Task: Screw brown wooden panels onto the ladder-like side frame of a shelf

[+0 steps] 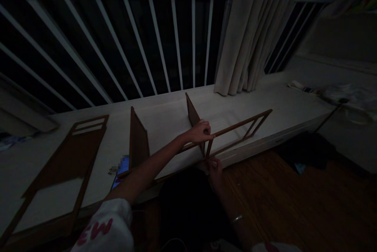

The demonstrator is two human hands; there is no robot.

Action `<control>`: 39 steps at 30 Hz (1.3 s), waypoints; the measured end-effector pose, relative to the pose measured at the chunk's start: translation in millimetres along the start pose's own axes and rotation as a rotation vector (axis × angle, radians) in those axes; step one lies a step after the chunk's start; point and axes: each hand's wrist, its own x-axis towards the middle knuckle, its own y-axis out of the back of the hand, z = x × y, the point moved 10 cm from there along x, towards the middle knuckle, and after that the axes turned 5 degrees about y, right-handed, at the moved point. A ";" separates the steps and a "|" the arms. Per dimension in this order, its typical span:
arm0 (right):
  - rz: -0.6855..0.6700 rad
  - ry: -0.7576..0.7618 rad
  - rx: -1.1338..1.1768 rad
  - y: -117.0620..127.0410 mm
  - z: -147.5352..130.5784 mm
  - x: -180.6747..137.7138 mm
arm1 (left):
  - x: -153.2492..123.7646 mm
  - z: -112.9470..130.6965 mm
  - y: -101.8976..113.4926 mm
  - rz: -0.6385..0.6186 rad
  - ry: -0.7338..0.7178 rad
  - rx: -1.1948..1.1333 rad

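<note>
A brown wooden frame (235, 126) with slim rails and crossbars lies on its side on the white ledge. Two upright wooden panels, a left panel (140, 138) and a middle panel (193, 111), stand joined to it. My left hand (198, 132) reaches across and is closed on the upper rail by the middle panel. Below it, my right hand (215, 171) is pinched at the frame's lower corner; whatever its fingers hold is too dark and small to make out.
Another brown wooden frame with a panel (73, 153) lies on the ledge (165, 112) at left. A lit phone (123, 165) sits near small metal pieces (112, 170). White railings (159, 39) and a curtain (250, 35) stand behind. Dark cloth (309, 151) lies on the wooden floor (256, 197).
</note>
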 end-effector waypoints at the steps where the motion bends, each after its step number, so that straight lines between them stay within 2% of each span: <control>1: 0.033 -0.011 0.025 0.6 2.7 -0.8 | -0.1 -0.2 0.1 0.001 -0.001 0.000; 4: 0.129 -0.033 0.059 3.8 8.2 -3.8 | -0.4 -1.4 0.2 0.000 0.007 0.002; 6: 0.130 -0.039 0.065 2.7 9.2 -4.3 | -0.5 -1.3 0.7 0.005 0.007 -0.003; 10: 0.032 0.010 -0.003 -0.3 2.7 -1.6 | -0.1 -1.0 1.1 0.014 0.004 -0.017; 21: -0.286 0.280 -0.445 -4.0 -28.6 8.6 | -0.3 -3.6 -0.6 0.011 0.024 -0.037; 25: -0.338 0.327 -0.576 -3.6 -36.4 7.6 | -0.2 -3.6 -0.5 0.010 0.019 -0.030; 29: -0.315 0.391 -0.757 0.9 -50.2 6.9 | 0.1 -3.1 -0.5 0.010 0.012 -0.029; 33: -0.279 0.542 -0.848 -0.8 -70.4 3.9 | 0.1 -3.3 0.3 0.024 0.004 -0.040; 36: -0.266 0.572 -0.796 -0.7 -72.9 1.2 | -0.1 -4.2 0.2 0.029 0.002 -0.039; 39: -0.229 0.488 -0.653 4.0 -61.2 2.0 | -0.3 -4.6 -0.4 0.027 0.001 -0.037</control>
